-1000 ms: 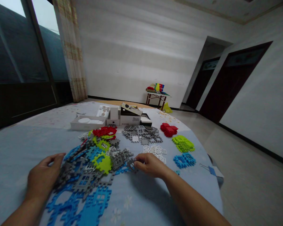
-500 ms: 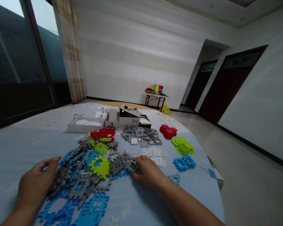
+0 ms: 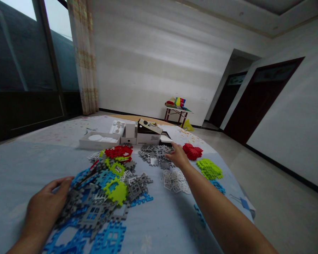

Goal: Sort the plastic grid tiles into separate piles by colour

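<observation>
A mixed heap of flat interlocking plastic building pieces [image 3: 95, 204], in blue, grey, lime, red and white, lies before me on the cloth. At its left edge rests my left hand [image 3: 47, 206], thumb and forefinger brought together at the tips; anything between them is hidden. My right hand [image 3: 178, 156] reaches forward to the right side of a pile of grey interlocking pieces [image 3: 152, 153]. Its thumb and fingers are closed around a grey piece at that pile, largely covered by the fingers. White window-shaped pieces [image 3: 175, 180] lie just below the right forearm.
Red pieces [image 3: 192, 151], lime pieces [image 3: 209, 168] and blue pieces [image 3: 217, 186] form separate piles on the right, the blue one partly behind my forearm. White boxes [image 3: 99, 143] stand behind the heap. The round table's edge [image 3: 240, 192] curves down the right.
My right hand has moved from the mixed heap's right side forward to the grey pile, carrying a grey piece. My left hand stays by the heap. The view has shifted slightly.
</observation>
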Available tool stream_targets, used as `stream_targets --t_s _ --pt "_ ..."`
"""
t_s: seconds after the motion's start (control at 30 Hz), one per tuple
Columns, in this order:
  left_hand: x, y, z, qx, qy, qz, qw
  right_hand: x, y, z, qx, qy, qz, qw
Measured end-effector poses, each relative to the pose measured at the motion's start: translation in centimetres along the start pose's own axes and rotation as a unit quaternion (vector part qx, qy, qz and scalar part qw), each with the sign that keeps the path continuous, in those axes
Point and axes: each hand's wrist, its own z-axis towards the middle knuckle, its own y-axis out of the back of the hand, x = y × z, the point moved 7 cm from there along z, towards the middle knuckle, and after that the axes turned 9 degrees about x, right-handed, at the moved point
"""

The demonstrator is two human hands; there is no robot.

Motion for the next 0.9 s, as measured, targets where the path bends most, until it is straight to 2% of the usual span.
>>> stream_targets --t_s 0.13,0.3,0.5,0.77,0.9 --pt "0.0 -0.1 0.0 0.007 -0.005 -0.012 1.000 0.8 -1.3 -0.9 0.008 0.042 0.003 0.999" --pt "0.2 -0.3 0.2 0.008 -0.018 -0.013 1.000 3.1 -4.4 -4.6 0.082 0.125 0.003 0.989" --pt "-0.4 -0.1 -0.2 0.001 -0.026 -0.021 0.999 7.0 -7.1 -9.1 0.165 0.170 0.013 0.971" --pt "-0.2 0.0 0.0 -0.003 -0.037 -0.006 0.999 9.6 -9.6 -11.3 0.173 0.169 -0.066 0.968" --pt "-0.1 0.0 0.2 0.000 -0.038 -0.010 0.999 9.9 -9.4 -11.4 0.169 0.193 -0.073 0.964"
